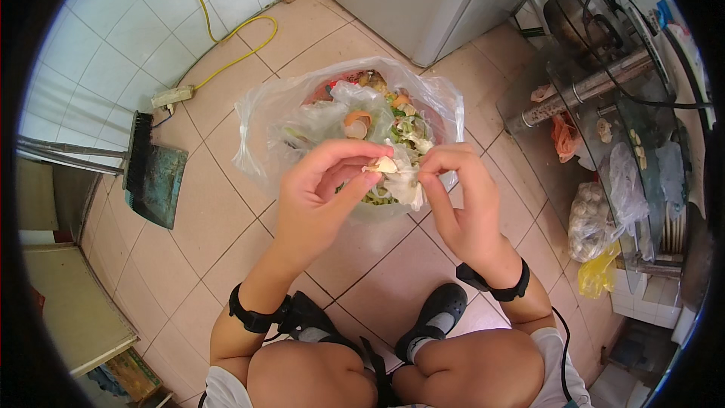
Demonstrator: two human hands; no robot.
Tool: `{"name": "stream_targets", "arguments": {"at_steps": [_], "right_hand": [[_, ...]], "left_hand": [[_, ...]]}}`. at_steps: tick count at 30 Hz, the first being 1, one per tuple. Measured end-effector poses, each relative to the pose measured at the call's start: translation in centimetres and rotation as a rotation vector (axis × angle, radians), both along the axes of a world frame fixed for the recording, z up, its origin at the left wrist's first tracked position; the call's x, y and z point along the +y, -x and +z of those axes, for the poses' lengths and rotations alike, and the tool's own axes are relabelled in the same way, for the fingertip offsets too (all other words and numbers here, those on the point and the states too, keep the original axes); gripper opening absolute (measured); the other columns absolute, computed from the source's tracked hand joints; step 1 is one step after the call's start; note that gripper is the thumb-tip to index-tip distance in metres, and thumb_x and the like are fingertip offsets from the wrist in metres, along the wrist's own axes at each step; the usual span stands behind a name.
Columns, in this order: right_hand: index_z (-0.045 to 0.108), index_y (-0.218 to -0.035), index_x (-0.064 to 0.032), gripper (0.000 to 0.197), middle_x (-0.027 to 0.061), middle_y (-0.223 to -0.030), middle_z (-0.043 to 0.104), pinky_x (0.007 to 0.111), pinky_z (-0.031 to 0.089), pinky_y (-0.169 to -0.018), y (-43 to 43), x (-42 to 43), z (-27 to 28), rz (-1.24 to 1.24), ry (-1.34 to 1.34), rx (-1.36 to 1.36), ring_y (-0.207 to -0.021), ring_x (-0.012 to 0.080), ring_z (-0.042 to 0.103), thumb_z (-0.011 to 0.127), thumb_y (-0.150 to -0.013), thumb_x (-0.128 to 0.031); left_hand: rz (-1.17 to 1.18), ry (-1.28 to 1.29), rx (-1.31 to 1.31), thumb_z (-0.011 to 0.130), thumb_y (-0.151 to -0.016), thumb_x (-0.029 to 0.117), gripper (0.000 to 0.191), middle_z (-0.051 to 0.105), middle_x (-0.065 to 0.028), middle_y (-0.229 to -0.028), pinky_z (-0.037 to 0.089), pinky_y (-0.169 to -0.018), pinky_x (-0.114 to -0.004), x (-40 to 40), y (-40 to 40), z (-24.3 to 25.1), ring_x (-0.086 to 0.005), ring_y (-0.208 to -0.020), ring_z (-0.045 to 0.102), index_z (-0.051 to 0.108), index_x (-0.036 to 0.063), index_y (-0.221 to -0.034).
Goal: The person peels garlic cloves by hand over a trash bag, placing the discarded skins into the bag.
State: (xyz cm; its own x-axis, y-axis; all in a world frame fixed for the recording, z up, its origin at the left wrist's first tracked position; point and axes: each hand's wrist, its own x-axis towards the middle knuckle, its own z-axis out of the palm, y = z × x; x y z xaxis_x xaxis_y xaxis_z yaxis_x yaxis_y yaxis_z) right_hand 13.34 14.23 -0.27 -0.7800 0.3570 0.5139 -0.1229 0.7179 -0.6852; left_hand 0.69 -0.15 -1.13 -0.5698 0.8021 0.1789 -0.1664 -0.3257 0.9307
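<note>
My left hand [320,198] pinches a garlic clove [386,165] between thumb and fingertips. Close beside it, my right hand [467,198] pinches the edge of the pale, papery garlic skin [405,184] attached near the clove. Both hands are above the near side of a clear plastic bag [249,124], which lies open over a red container. In the bag are vegetable scraps [410,127], an eggshell [358,123] and crumpled clear plastic.
A dustpan [161,187] and broom [137,147] stand at the left, near a power strip [171,96] with a yellow cord. At the right, a glass shelf [600,141] holds a pot [578,17] and more cloves; a bag of garlic [592,224] hangs beside it.
</note>
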Motion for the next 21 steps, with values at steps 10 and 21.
{"name": "stream_targets", "arguments": {"at_steps": [10, 21], "right_hand": [[0.058, -0.098, 0.0026, 0.019, 0.0132, -0.08, 0.059, 0.033, 0.047, -0.064, 0.2, -0.5, -0.1, 0.058, 0.167, -0.12, -0.07, 0.0278, 0.059, 0.062, -0.08, 0.0], [0.063, -0.09, 0.0002, 0.013, 0.0119, -0.072, 0.061, 0.031, 0.048, -0.057, -0.6, -0.8, 0.0, 0.028, 0.219, -0.187, -0.063, 0.0255, 0.061, 0.063, -0.077, 0.001]], "left_hand": [[0.125, 0.079, 0.467, 0.063, -0.079, -0.008, 0.026, 0.065, -0.0085, -0.103, 0.052, -0.079, -0.027, 0.5, -0.5, 0.0, -0.0157, -0.09, 0.063, 0.063, 0.0016, -0.103], [0.1, 0.085, 0.585, 0.067, -0.072, -0.01, 0.024, 0.067, -0.0096, -0.096, 0.054, -0.077, -0.028, 0.1, -0.5, -0.3, -0.0182, -0.088, 0.066, 0.063, 0.0016, -0.093]]}}
